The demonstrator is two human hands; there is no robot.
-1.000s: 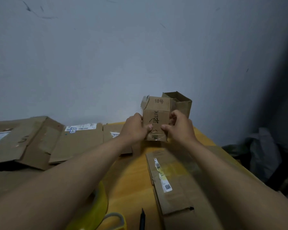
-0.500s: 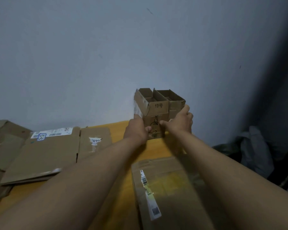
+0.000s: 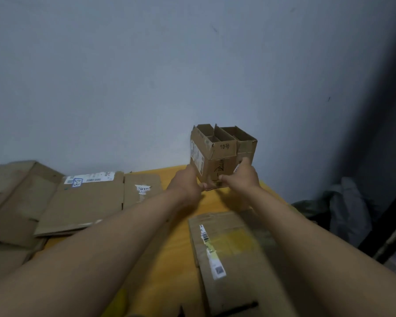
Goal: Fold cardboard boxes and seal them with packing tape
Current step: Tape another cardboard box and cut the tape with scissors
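Note:
A small brown cardboard box point(image 3: 217, 161) marked "10" stands upright at the far edge of the yellow table point(image 3: 176, 243), against the wall, its top flaps up and open. Behind it on the right stands a second small open box point(image 3: 246, 143). My left hand point(image 3: 188, 183) holds the near box at its lower left corner. My right hand point(image 3: 242, 177) grips its lower right side, thumb on the front face. Both arms reach far forward.
A flattened box with a barcode label point(image 3: 229, 255) lies on the table in front of me. More flattened boxes point(image 3: 82, 202) are spread at the left. Dark bags point(image 3: 348, 207) sit beyond the table's right edge. A yellow object point(image 3: 121, 300) is at the bottom edge.
Both hands have carried the small box forward to the wall and set it next to the other open box. Its top flaps now point up. The view has shifted right.

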